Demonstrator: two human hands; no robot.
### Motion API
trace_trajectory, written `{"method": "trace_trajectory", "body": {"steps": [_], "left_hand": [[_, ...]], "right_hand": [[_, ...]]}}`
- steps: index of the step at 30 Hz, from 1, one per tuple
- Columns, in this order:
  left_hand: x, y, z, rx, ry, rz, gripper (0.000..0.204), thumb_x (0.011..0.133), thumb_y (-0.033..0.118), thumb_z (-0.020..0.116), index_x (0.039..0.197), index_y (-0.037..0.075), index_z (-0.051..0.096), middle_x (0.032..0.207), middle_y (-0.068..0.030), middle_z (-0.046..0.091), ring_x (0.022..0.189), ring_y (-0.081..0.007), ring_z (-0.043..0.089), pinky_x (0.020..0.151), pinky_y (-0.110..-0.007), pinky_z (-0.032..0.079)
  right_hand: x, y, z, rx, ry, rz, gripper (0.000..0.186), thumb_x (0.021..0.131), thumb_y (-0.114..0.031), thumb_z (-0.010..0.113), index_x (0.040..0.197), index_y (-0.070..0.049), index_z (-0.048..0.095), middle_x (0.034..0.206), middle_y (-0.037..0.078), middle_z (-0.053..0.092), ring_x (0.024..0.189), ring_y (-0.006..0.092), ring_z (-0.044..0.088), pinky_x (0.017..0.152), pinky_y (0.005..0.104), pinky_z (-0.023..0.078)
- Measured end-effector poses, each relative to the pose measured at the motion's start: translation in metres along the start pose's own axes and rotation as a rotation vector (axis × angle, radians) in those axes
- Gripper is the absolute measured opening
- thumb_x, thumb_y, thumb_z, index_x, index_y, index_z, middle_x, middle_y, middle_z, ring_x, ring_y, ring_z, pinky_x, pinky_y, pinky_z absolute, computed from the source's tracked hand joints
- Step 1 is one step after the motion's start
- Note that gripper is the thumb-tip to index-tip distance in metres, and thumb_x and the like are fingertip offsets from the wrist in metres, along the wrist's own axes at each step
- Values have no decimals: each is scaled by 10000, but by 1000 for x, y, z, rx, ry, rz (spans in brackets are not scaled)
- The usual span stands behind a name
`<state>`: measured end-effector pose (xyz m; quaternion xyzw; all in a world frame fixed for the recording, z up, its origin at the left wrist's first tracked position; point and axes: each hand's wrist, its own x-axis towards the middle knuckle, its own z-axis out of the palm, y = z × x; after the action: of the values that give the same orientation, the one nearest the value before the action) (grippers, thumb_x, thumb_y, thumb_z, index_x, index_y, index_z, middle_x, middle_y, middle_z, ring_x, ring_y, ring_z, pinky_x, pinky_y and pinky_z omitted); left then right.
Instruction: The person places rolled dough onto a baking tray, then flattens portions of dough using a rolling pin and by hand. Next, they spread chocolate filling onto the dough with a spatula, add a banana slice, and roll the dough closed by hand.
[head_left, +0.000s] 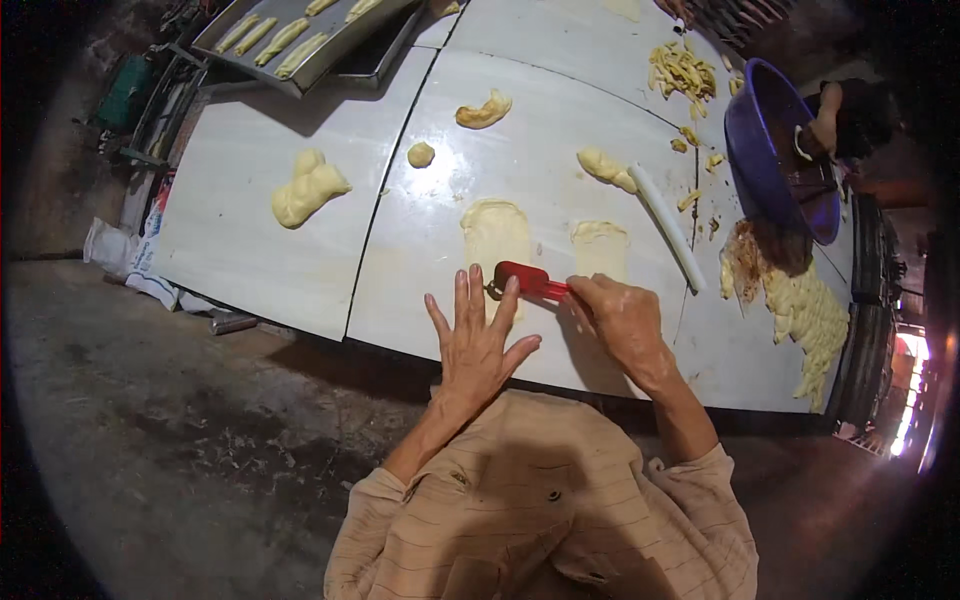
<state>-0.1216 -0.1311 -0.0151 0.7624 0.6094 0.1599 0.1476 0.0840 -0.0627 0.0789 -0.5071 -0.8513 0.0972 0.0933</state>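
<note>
My right hand (628, 325) is closed around the thin end of a red plastic tool (523, 276) with a broad, rounded head; its exact kind does not show. That head lies over the lower part of a flat, rolled-out dough sheet (495, 228). My left hand (472, 340) is spread palm down over the near end of the same sheet, a fingertip by the tool's head, and partly hides the dough. Just beyond my right hand lies a second, smaller flat dough sheet (600, 245).
A white rolling pin (668, 228) lies beside a dough piece (605, 168). Left are a dough lump (308, 190), a small ball (421, 155) and a metal tray (300, 82) of dough strips. Right, a person's hand (825, 130) reaches into a purple basin (765, 150) near piled dough pieces (808, 315).
</note>
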Motion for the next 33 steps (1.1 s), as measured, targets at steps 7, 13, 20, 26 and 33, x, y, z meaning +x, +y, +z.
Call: {"method": "trace_trajectory", "body": {"steps": [7, 13, 20, 26, 33], "left_hand": [[6, -4, -1, 34, -34, -74, 869, 935, 624, 593, 1618, 162, 318, 1612, -361, 227, 1518, -531, 168, 1116, -806, 60], [-13, -8, 2, 74, 11, 20, 812, 932, 589, 629, 1585, 170, 391, 1593, -352, 269, 1493, -539, 231, 1088, -832, 108], [-19, -2, -2, 77, -37, -74, 858, 922, 585, 643, 1618, 197, 325, 1616, -346, 229, 1507, -529, 213, 1116, -806, 106], [-21, 1, 0, 134, -62, -32, 816, 931, 536, 659, 1601, 176, 362, 1599, -376, 265, 1521, -506, 216, 1161, -753, 77], [-44, -19, 20, 270, 73, 10, 661, 1005, 604, 517, 1521, 192, 521, 1649, -259, 285, 1545, -452, 204, 1197, -690, 78]], "right_hand": [[-5, -7, -6, 134, 36, 191, 235, 913, -247, 734, 1043, -52, 756, 919, 140, 755, 756, 326, 731, 661, 401, 567], [-13, 4, 9, 271, 94, 240, 247, 919, -260, 734, 1045, -51, 768, 912, 156, 754, 788, 338, 738, 693, 398, 573], [3, 10, 19, 387, 49, 282, 287, 922, -296, 723, 1077, -58, 765, 923, 166, 753, 821, 345, 735, 724, 400, 568], [-10, 50, -17, 1260, 52, 617, 263, 996, -258, 694, 1113, -24, 725, 832, 5, 697, 656, 50, 620, 541, 215, 427], [-69, 222, -63, 783, 699, 757, 232, 979, -207, 685, 1135, -36, 674, 878, 33, 694, 702, 90, 645, 589, 245, 498]]}}
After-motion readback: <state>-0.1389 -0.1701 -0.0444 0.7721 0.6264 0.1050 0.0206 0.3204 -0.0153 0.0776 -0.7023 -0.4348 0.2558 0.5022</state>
